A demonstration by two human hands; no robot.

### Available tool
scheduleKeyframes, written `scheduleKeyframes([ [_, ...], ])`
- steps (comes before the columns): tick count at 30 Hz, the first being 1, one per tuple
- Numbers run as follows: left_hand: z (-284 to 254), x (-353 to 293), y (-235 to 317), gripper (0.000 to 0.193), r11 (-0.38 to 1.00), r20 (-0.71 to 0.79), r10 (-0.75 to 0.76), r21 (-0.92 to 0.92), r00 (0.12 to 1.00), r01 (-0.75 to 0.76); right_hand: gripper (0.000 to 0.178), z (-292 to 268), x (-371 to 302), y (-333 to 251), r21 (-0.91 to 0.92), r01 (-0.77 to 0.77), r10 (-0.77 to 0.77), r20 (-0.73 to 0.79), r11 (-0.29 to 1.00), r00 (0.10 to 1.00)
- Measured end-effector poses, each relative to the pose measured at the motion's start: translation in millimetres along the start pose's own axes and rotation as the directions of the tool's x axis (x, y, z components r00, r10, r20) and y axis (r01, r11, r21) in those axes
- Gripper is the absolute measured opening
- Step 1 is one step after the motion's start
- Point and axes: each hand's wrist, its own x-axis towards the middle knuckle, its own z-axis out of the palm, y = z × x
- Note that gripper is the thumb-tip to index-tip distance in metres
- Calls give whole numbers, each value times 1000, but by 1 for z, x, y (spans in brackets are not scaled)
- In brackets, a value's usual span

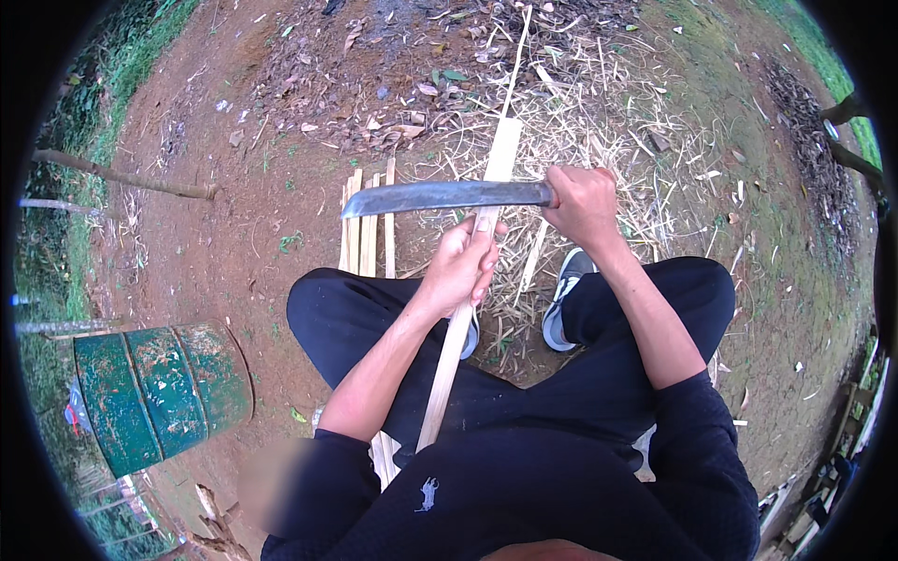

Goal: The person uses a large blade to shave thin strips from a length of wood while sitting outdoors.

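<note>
My left hand (460, 265) is closed round a long, pale wooden strip (442, 381), which runs from my lap up and away over the ground. In my right hand (585, 206) is the handle of a machete (440, 195). Its long grey blade points left and lies across the strip, just beyond my left fingers. A thin sliver (517, 65) stretches away from the strip's far end; whether it is still joined there I cannot tell. The machete's handle is mostly hidden by my right fingers.
Several pale strips (367, 229) lie beyond my left knee. Curly shavings (599, 112) cover the ground ahead, near my shoes (564, 297). A rusty green metal drum (164, 393) lies at the left, with a thin trunk (126, 175) beyond it. Dry leaves litter the bare soil.
</note>
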Motion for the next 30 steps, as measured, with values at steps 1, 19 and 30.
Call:
scheduleKeyframes([
  [1, 1, -1, 0, 31, 1000, 4, -2, -23, 1000, 2, 19, 0, 1, -2, 14, 9, -9, -12, 1000, 1000],
  [19, -1, 8, 2, 34, 987, 13, -32, -157, 999, 34, 21, 12, -13, 40, -92, -120, 113, -79, 988, 990],
  [30, -5, 0, 7, 33, 990, 5, -32, -134, 999, 32, 28, 7, -14, 88, -236, -129, 92, -160, 963, 983],
])
